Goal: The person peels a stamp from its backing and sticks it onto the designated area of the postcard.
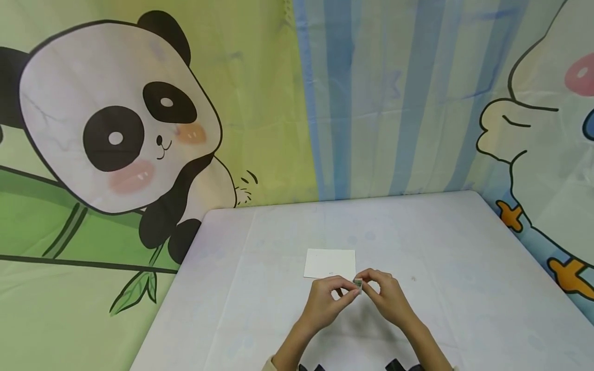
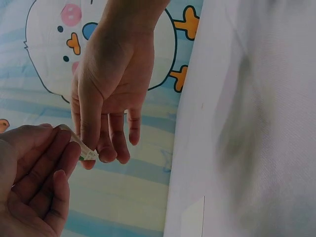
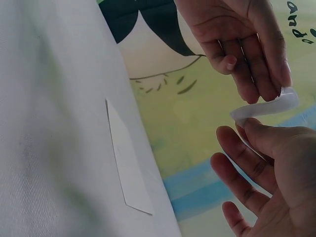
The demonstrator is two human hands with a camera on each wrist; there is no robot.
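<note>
The left hand (image 1: 325, 301) and right hand (image 1: 389, 296) each pinched one end of a small printed strip (image 1: 359, 283) — likely to keep it steady — above the table (image 1: 264, 247).

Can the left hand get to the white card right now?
Probably yes: the white card lies flat on the table just beyond the left hand, with nothing seen between them. But that hand pinches a small strip, which the right hand also holds, so it may need freeing first.
</note>
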